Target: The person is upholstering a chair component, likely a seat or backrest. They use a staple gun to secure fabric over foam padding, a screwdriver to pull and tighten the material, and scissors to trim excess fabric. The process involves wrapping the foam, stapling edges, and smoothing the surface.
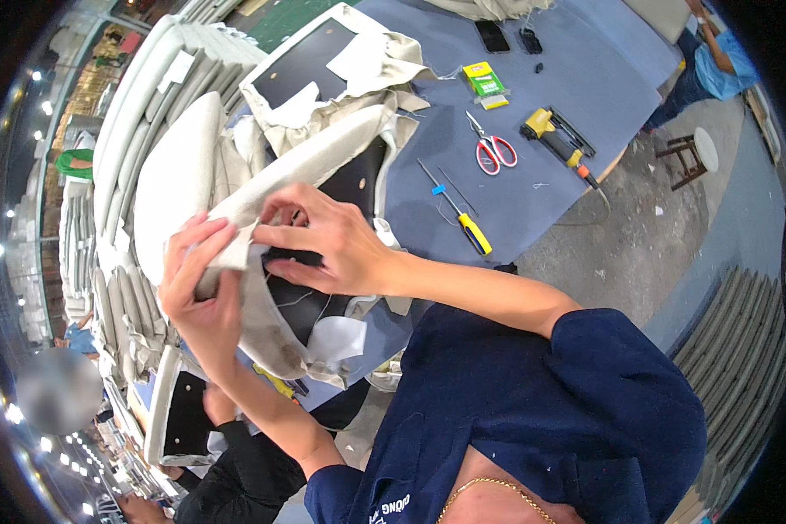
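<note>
Over the blue-grey tabletop (576,61), the left hand (203,284) and right hand (332,240) pinch the cream fabric edge (238,251) of a curved, black-backed padded panel (323,150), probably best kept evenly taut.

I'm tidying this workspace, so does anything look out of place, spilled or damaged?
Small pale scraps lie scattered on the grey floor beside the blue table; they look like stray litter. I see nothing clearly spilled or damaged.

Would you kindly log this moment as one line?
left hand: holding beige fabric | right hand: at its edge | table: scissors, screwdriver
</note>
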Demonstrator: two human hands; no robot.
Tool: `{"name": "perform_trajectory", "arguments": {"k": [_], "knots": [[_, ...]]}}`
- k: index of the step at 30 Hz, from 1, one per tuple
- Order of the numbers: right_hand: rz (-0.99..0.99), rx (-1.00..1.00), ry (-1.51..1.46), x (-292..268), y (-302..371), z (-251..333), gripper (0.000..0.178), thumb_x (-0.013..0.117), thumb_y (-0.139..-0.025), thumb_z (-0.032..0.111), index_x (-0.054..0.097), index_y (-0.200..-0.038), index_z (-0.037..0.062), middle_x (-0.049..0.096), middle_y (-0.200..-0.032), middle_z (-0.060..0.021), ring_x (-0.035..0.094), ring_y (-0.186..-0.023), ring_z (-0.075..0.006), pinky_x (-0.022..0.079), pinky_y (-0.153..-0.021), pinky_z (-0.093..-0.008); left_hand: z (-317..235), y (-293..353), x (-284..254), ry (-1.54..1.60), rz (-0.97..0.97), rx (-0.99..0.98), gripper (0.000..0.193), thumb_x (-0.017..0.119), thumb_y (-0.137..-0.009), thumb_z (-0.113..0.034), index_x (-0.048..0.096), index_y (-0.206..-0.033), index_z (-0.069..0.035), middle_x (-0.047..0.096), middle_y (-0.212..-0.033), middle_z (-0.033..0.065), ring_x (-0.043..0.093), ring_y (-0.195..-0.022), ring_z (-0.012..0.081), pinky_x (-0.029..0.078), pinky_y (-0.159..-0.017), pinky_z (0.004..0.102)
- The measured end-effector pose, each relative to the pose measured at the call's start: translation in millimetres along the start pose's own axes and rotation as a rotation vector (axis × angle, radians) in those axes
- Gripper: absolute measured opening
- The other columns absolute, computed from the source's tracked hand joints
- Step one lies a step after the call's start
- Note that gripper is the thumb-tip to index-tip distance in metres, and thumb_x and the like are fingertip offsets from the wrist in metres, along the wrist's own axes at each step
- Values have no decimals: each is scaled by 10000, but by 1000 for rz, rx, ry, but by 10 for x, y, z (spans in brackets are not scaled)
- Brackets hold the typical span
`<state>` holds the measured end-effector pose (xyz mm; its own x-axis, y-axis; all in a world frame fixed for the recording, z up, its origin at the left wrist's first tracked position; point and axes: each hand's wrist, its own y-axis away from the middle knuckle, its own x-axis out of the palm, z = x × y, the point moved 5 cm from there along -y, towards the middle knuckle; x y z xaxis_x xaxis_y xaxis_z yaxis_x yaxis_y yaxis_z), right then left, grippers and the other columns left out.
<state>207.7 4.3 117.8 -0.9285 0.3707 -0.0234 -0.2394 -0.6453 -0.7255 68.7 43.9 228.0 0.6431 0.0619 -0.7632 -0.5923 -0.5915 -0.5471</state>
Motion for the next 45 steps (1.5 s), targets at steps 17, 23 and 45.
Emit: {"name": "perform_trajectory", "arguments": {"k": [17, 23, 45], "knots": [[784, 851, 1252, -1676, 2426, -2918, 311, 715, -808, 335, 687, -942, 56, 716, -933, -184, 726, -907, -384, 582, -754, -515, 571, 55, -188, 105, -177, -78, 396, 617, -628, 128, 763, -971, -5, 722, -1014, 116, 676, -1083, 291, 494, -988, 373], [499, 768, 1215, -1970, 1820, -2054, 199, 658, -850, 194, 654, -930, 12, 708, -827, -238, 709, -804, -441, 570, -722, -548, 571, 56, -172, 151, -201, -162, 347, 639, -656, 127, 751, -962, 8, 712, -1005, 98, 668, -994, 213, 499, -881, 291], [279, -51, 358, -199, -326, 200, 79, 769, -863, 140, 736, -861, 68, 600, -695, -56, 593, -562, -217, 454, -523, -320, 486, 189, -223, 202, -236, -56, 310, 652, -683, 128, 758, -942, -6, 712, -968, 94, 664, -939, 190, 503, -862, 279]]}}
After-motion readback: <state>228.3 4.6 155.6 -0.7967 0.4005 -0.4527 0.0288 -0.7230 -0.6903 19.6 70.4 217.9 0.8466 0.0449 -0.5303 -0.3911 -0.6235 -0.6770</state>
